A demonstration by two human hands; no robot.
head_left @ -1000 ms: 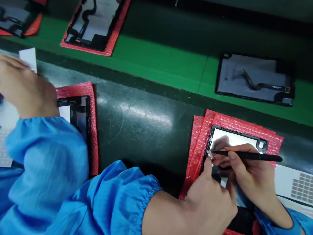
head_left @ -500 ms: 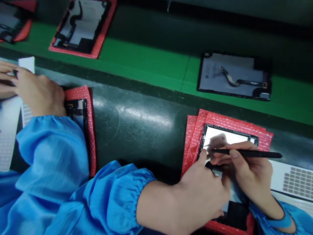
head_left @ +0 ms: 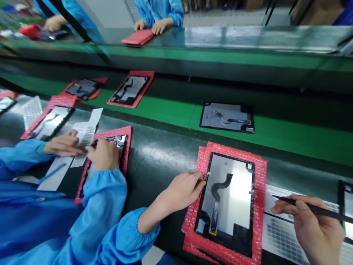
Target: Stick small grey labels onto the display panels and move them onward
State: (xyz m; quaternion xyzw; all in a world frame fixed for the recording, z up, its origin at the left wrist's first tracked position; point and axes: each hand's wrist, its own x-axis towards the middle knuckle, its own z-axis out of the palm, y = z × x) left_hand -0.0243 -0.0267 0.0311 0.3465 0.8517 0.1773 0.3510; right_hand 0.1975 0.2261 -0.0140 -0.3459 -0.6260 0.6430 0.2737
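Right hand: fingers closed on a black pointed tool, tip above a white label sheet. Screen panel, one, with dark ribbon cable: flat on red bubble wrap, on the dark table, between the two hands, well apart. Left hand: fingers bunched at the panel's left edge; whether they pinch anything cannot be told. Beyond: second panel, on a green strip. Farthest: co-worker's hands at a red packet.

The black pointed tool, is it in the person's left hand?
No, the person's right hand holds the black pointed tool.
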